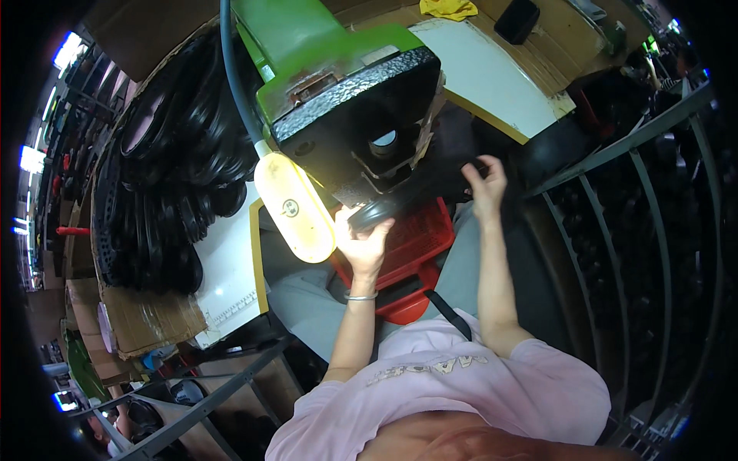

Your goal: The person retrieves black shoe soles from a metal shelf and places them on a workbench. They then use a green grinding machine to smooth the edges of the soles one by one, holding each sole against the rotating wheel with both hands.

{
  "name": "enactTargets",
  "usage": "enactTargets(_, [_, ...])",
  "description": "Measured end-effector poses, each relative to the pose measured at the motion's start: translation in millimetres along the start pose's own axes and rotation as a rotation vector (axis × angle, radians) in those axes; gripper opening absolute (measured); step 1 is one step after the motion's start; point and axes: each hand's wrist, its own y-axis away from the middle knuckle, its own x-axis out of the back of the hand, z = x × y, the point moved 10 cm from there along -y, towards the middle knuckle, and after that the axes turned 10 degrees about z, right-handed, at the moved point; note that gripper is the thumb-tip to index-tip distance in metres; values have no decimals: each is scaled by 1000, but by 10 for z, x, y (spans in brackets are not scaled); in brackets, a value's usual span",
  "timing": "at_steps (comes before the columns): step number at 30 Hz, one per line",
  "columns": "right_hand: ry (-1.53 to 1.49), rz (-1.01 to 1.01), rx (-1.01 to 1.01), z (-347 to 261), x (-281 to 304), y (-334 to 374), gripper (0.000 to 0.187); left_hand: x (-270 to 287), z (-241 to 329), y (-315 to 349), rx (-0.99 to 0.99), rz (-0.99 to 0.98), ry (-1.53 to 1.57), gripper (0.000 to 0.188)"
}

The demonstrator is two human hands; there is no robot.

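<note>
the left hand [360, 246] has its fingers closed on the near left end of a glossy black piece [375, 214], the thumb lying along its lower edge. the piece sits just below the black head [361, 115] of a green machine [296, 34], and its far part runs into shadow toward the right. the right hand [490, 192] is raised at that darker side, fingers bent and thumb near them; whether they pinch the piece or only touch it, i cannot tell. a pale bracelet [361, 296] circles the left wrist.

just beside the left hand hangs a yellow oblong housing [296, 211], with a blue-grey cable [234, 81] rising from its top. below the hands, between the person's legs, is a red plastic basket [441, 227].

the white table [500, 73] with a yellow edge shows on both sides of the machine. on its left, many glossy black parts [169, 200] are heaped against cardboard [150, 323]. beyond the machine lie a yellow cloth [448, 8] and a flat dark object [517, 21]. a metal railing [639, 170] stands at right.
</note>
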Motion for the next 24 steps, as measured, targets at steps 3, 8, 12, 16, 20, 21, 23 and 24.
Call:
enactTargets(3, [50, 46, 244, -865, 158, -238, 39, -52, 214, -66, -65, -78, 36, 46])
enactTargets(8, [233, -19, 529, -1576, -130, -17, 45, 433, 241, -86, -20, -40, -121, 49])
enactTargets(12, [221, -105, 554, -1648, -460, 256, 48, 840, 398, -79, -20, 64, -21, 48])
enactTargets(16, [109, -238, 503, -1488, -801, 576, 55, 1194, 726, -131, -142, 44, 54, 43])
enactTargets(20, [-94, -343, 285, -1002, -969, 706, 60, 1466, 885, -118, -191, 59, 49, 37])
enactTargets(21, [-148, -355, 182, -884, -1005, 707, 60, 1406, 925, -101, -239, -18, -39, 36])
enactTargets(23, [-289, -341, 28, -686, -973, 712, 59, 1246, 999, -47, -317, -54, -174, 35])
enactTargets(24, [-294, -319, -9, -606, -910, 681, 60, 1158, 995, -36, -327, -70, -186, 35])
